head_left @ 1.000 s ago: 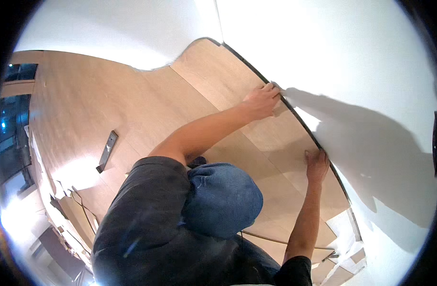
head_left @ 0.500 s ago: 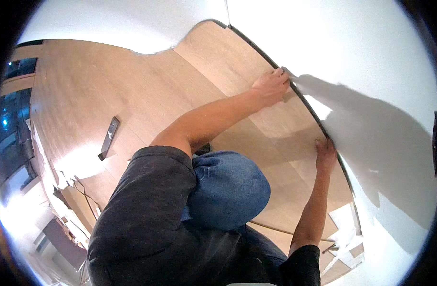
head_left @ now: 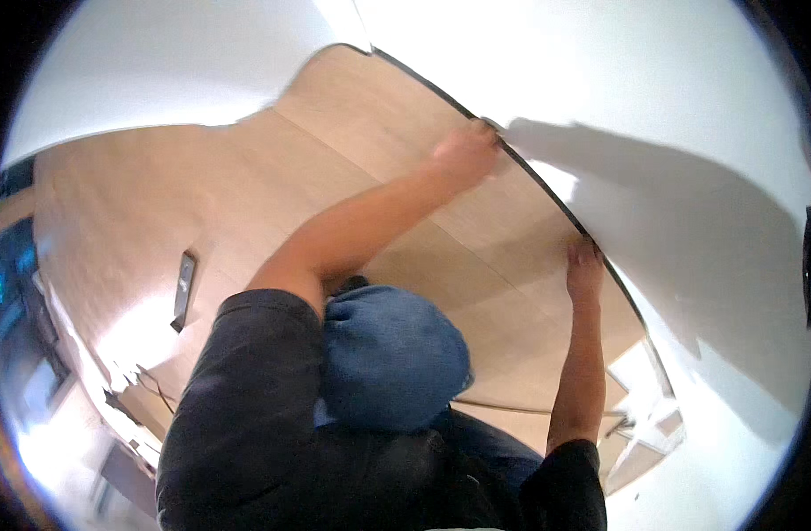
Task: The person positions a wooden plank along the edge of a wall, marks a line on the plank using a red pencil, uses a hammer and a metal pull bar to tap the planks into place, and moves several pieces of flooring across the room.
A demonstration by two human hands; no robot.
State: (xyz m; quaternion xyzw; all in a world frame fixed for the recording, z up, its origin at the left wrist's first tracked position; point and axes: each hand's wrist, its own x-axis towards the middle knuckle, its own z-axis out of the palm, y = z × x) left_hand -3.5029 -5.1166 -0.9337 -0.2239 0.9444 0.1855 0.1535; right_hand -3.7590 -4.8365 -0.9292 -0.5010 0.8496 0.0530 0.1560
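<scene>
At the wall side of a light wood-look plank floor (head_left: 184,190), a dark narrow gap or strip (head_left: 540,184) runs between the planks and the white wall (head_left: 618,71). My left hand (head_left: 467,152) is closed at this dark line, fingertips against the plank edge; motion blur hides what they pinch. Lower along the same line, my right hand (head_left: 585,258) has its fingers bent down together at the plank edge. Whatever those fingers grip is hidden. Both arms are stretched toward the wall, the left one reaching farther.
Lying on the floor at left is a flat dark bar (head_left: 184,290) with a bent end. Cut scraps and pale debris (head_left: 658,389) lie by the wall at lower right. My denim-covered knee (head_left: 397,358) is between my arms. Another white wall (head_left: 158,80) borders the floor's far side.
The view has turned and shifted, so the floor and bar sit lower and the hands lie farther left in it. Both hands remain at the plank edge by the wall.
</scene>
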